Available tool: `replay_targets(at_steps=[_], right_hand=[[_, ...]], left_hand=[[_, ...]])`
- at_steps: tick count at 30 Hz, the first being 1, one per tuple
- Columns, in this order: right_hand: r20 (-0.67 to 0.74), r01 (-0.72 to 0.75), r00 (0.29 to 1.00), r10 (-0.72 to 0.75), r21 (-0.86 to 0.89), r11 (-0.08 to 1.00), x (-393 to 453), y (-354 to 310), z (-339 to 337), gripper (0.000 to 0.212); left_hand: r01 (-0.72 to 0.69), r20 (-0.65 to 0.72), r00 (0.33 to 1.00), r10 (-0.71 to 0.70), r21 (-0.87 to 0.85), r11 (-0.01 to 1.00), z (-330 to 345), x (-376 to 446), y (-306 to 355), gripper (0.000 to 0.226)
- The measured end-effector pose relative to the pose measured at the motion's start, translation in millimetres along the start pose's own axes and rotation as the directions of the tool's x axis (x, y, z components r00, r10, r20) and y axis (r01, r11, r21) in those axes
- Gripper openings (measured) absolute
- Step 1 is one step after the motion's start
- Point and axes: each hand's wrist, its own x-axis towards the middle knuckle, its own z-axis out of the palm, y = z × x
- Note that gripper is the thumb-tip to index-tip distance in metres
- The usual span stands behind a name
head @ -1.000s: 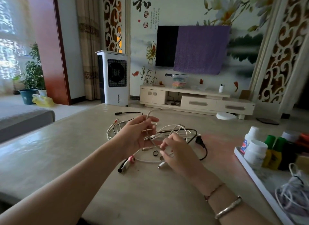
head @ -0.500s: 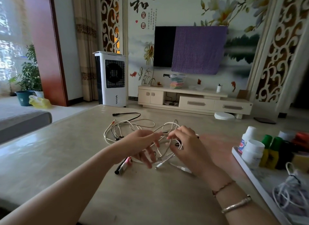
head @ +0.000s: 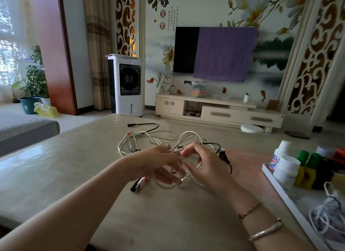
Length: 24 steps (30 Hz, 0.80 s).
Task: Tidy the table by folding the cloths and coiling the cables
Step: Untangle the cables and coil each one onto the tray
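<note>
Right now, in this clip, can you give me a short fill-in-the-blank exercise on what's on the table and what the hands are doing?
1. Both hands, left hand and right hand, work on a tangle of ____ cables.
2. The white tray holding bottles sits at the table's ____ edge.
3. The bracelets are on the ____ wrist.
4. The TV is partly covered by a ____ cloth.

Missing words: white; right; right; purple

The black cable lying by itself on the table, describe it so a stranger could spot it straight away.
Start at the beige table and find the cable tangle under the person's hands. Just beyond its far left side lies the black cable, ending in a barrel plug pointing left. It alone runs out clear of the white loops.
</note>
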Motion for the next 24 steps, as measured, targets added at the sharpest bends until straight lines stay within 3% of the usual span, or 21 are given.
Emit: replay_targets(at_steps=[2,5,8,12,15,17,21,24], right_hand=[[0.045,-0.015,0.999,0.014,0.030,0.999,-0.7,0.7,1.1,0.025],[-0.015,-0.032,0.999,0.032,0.042,0.999,0.7,-1.0,3.8,0.033],[-0.177,0.034,0.983,-0.056,-0.124,0.992,7.1,0.4,4.5,0.032],[-0.064,0.038,0.995,-0.072,-0.434,0.900,17.9,8.4,13.0,0.030],[-0.076,-0.027,0.997,-0.013,-0.505,0.863,23.9,16.7,12.8,0.013],[-0.112,-0.085,0.993,0.037,-0.458,0.885,24.5,22.6,4.6,0.008],[-0.201,-0.218,0.965,0.166,-0.271,0.937,20.2,30.9,-12.3,0.020],[-0.110,-0.229,0.970,0.216,-0.125,0.965,17.6,33.3,-15.8,0.023]], left_hand=[[0.021,-0.025,0.999,-0.025,-0.155,0.988,0.5,0.1,-0.3,0.031],[-0.006,-0.105,0.994,-0.015,-0.195,0.981,3.8,0.3,-2.3,0.014],[0.028,-0.174,0.984,-0.037,-0.053,0.998,4.8,2.6,-3.5,0.012],[0.060,-0.193,0.981,-0.030,0.152,0.987,7.1,4.2,-3.0,0.007],[0.025,-0.193,0.981,0.014,0.196,0.980,1.3,4.8,-2.7,0.012],[0.018,-0.192,0.981,0.019,0.190,0.982,-5.6,4.8,-4.2,0.015],[-0.031,-0.201,0.978,0.063,0.158,0.987,-12.9,4.3,-2.6,0.019],[-0.038,-0.224,0.972,0.075,0.167,0.985,-11.4,5.2,-1.2,0.020]])
